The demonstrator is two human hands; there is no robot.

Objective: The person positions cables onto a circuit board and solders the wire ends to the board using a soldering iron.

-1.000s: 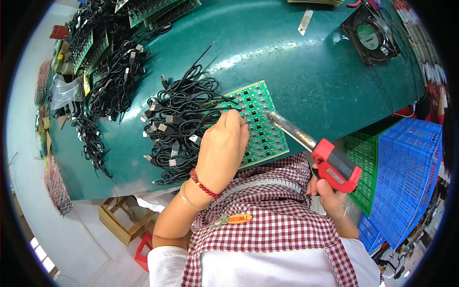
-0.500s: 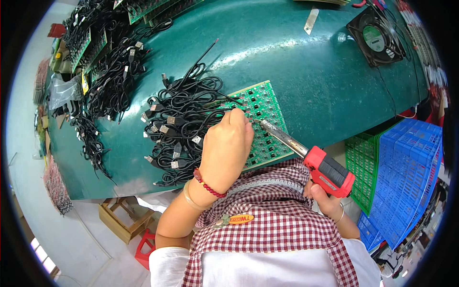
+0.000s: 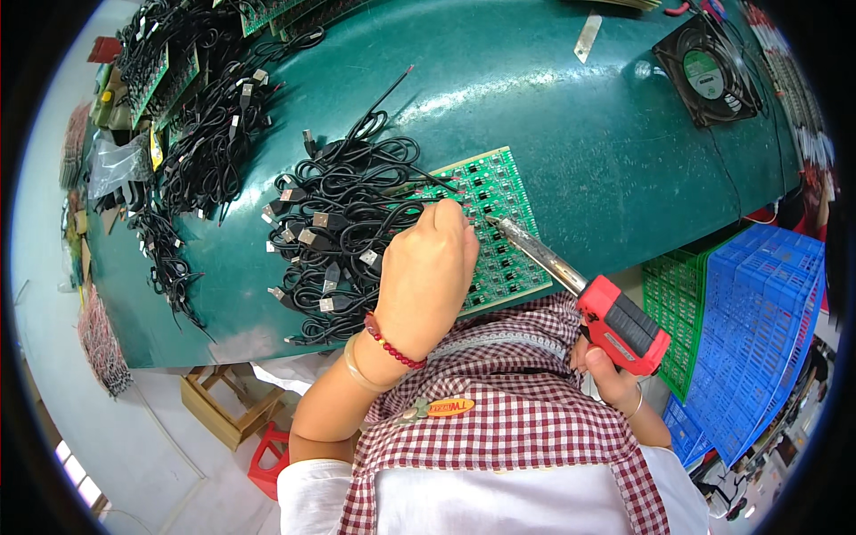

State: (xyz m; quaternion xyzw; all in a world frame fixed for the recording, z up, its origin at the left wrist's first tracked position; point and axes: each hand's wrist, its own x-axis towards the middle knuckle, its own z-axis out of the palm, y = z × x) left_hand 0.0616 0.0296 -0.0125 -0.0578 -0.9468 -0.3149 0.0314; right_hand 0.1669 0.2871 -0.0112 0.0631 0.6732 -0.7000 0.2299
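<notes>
A green circuit board (image 3: 501,192) with rows of small black parts lies near the table's front edge. Over its left part, my left hand (image 3: 430,267) is closed in a pinch on a black USB cable; the back of the hand hides most of the grip. A pile of coiled black USB cables (image 3: 343,227) spreads left of the board, some wire ends resting on it. My right hand (image 3: 611,373) is wrapped around the red and black handle of a soldering iron (image 3: 620,323). The iron's metal tip points at the board, just right of my left fingertips and apart from them.
More black cables (image 3: 214,152) and upright circuit boards (image 3: 152,85) crowd the table's left side. A black fan (image 3: 704,71) stands at the far right, with a metal strip (image 3: 588,37) to its left. Blue crates (image 3: 758,330) and a green crate (image 3: 673,312) are beside the table at right.
The soldering iron has moved slightly right, so its tip is farther from my left fingers. My left hand stays at nearly the same spot on the board.
</notes>
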